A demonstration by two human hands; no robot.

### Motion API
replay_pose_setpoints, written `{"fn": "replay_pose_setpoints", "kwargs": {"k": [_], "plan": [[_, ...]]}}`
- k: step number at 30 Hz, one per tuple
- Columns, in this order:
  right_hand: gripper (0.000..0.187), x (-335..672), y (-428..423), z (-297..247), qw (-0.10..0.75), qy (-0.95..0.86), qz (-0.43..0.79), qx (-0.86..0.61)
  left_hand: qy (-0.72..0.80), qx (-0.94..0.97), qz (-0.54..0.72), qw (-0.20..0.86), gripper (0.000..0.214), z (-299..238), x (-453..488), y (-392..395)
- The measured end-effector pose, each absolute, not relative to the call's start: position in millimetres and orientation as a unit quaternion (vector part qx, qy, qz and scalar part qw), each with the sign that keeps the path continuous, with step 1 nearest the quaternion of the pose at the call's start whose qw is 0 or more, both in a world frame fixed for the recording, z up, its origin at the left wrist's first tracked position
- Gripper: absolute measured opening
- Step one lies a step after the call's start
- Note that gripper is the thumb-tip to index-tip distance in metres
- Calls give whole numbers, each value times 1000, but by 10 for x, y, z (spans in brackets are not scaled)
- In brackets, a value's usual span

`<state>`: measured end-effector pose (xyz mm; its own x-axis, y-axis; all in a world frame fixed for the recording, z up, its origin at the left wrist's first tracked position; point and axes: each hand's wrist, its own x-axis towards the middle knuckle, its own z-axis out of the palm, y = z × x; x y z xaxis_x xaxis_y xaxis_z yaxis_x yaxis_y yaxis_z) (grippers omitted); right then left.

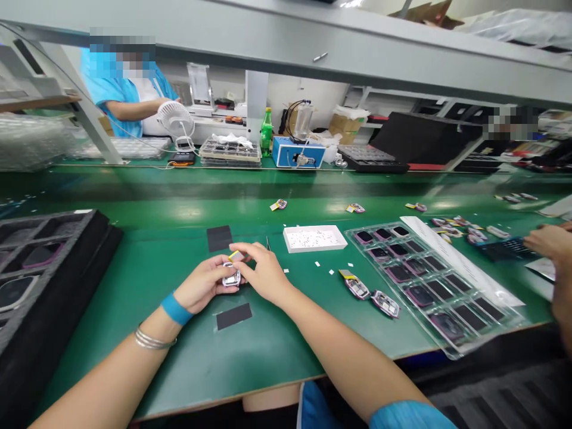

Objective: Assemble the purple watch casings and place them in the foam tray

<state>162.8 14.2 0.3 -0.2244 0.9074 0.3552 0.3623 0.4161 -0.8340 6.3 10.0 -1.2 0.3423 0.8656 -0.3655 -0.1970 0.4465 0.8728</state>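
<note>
Head view: metal casing (231, 274) between hands (201, 285) (263, 273)

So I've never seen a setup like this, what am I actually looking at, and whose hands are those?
This one picture comes from a camera worn on a person's head, looking down at their own hands. The left hand holds a small silvery part, and the right hand seems to pinch a small yellow-tipped tab just above it. They are working over a green bench mat. On it lie a white tray of tiny white bits, a clear plastic tray of dark rectangular parts and a black foam tray. The hand at the far right belongs to a co-worker.
</note>
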Motion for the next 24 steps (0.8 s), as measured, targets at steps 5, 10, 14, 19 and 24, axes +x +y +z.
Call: {"fn": "replay_pose_setpoints", "kwargs": {"k": [5, 10, 14, 19, 24], "plan": [[11, 1763, 59, 103, 416, -696, 330, -484, 443, 356, 360, 740, 9, 58, -47, 96], [13, 1832, -371, -3, 228, -810, 264, -470, 356, 351, 280, 819, 16, 85, -148, 60], [16, 1772, -531, -130, 224, -803, 218, -506, 336, 375, 219, 836, 18, -5, -135, 56], [13, 1720, -519, -106, 212, -794, 212, -529, 334, 370, 217, 839, 21, -71, -128, 87], [14, 1682, -522, -61, 195, -780, 219, -553, 341, 352, 234, 840, 24, -49, -142, 87]]}}
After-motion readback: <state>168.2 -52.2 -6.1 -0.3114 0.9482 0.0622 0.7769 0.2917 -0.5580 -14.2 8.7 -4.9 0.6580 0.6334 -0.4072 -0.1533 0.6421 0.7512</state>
